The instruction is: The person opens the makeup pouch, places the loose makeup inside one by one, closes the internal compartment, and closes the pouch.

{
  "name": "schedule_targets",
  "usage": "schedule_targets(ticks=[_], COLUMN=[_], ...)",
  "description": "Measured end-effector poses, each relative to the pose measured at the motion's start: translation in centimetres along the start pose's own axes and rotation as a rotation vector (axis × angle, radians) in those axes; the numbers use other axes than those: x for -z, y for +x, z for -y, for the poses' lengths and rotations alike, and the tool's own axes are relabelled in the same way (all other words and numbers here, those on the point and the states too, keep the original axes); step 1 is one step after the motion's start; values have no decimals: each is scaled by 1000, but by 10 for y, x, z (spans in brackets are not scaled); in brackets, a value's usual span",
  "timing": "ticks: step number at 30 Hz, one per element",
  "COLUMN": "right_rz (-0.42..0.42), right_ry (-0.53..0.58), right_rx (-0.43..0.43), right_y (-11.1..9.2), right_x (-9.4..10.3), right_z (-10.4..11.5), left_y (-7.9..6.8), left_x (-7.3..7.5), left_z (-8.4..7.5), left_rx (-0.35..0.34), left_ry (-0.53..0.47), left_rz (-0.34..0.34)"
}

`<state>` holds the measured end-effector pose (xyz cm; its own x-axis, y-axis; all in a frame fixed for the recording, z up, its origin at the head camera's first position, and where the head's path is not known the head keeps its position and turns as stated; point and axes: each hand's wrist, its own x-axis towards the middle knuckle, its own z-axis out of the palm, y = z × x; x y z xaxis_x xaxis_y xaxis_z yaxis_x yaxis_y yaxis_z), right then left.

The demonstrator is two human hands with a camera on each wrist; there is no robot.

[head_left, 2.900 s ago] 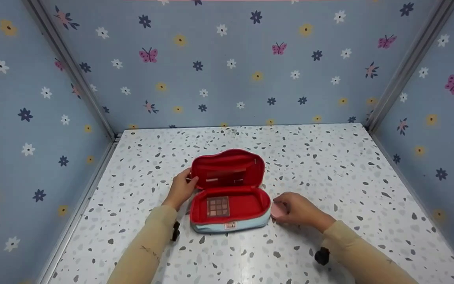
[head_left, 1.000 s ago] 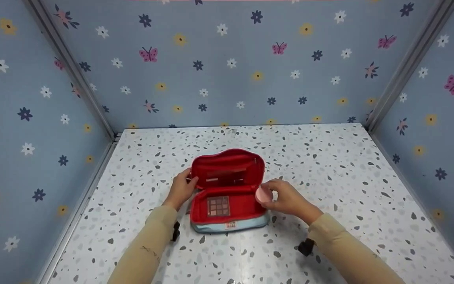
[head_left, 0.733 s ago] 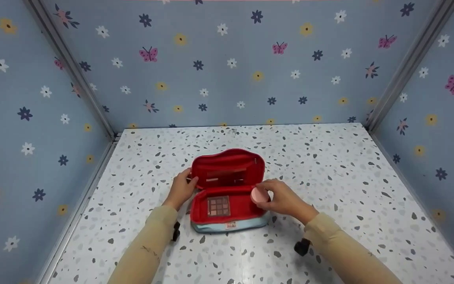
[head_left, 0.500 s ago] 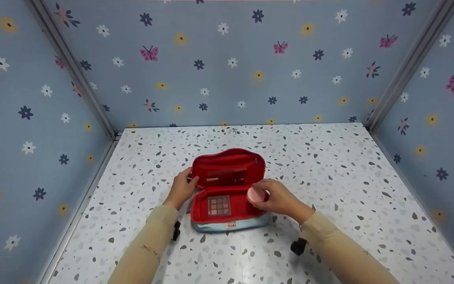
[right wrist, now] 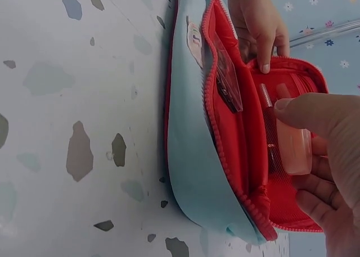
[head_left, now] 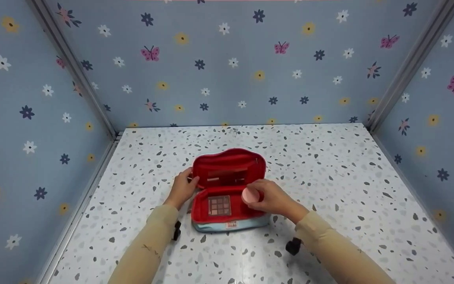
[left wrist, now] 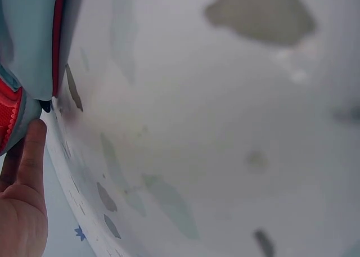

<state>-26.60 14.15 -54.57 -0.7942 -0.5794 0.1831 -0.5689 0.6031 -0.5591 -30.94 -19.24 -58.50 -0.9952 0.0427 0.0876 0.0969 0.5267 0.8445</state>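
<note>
A cosmetic bag (head_left: 250, 224), light blue outside and red inside, lies unzipped on the table with its lid (head_left: 227, 161) raised. My left hand (head_left: 182, 188) pinches the lid's left edge, thumb inside and fingers behind. My right hand (head_left: 273, 200) holds a round pink compact (head_left: 250, 195) by its rim, above the right half of the bag's base. In the right wrist view, the compact (right wrist: 293, 147) sits between thumb and fingers, in front of the lid. An eyeshadow palette (head_left: 219, 206) lies in the left part of the base.
Inside the lid, a mesh pocket (right wrist: 275, 156) holds slim items, partly hidden. The speckled white table (head_left: 329, 169) extends around the bag. Flowered panels (head_left: 227, 79) enclose the back and both sides, with metal posts (head_left: 408, 67) at the corners.
My right hand has carried the compact leftward from beside the bag's right end to over its base. The left hand keeps its hold on the lid.
</note>
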Motion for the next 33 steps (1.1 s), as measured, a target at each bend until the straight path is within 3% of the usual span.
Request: schedule_targets(ticks=[8,23,33], right_rz=[11,77,59], right_ry=[-7,-32,-69], right_rx=[24,-39,26], right_y=[4,6,8], right_x=[-9,-27,-37], right_z=[3,4,0], left_y=[0,-2,-2], left_x=[-1,-1,0], left_z=[1,0,0], left_rx=[-43,-51,-55], left_ry=[-5,1,-9], left_rz=[-25,-31,-21])
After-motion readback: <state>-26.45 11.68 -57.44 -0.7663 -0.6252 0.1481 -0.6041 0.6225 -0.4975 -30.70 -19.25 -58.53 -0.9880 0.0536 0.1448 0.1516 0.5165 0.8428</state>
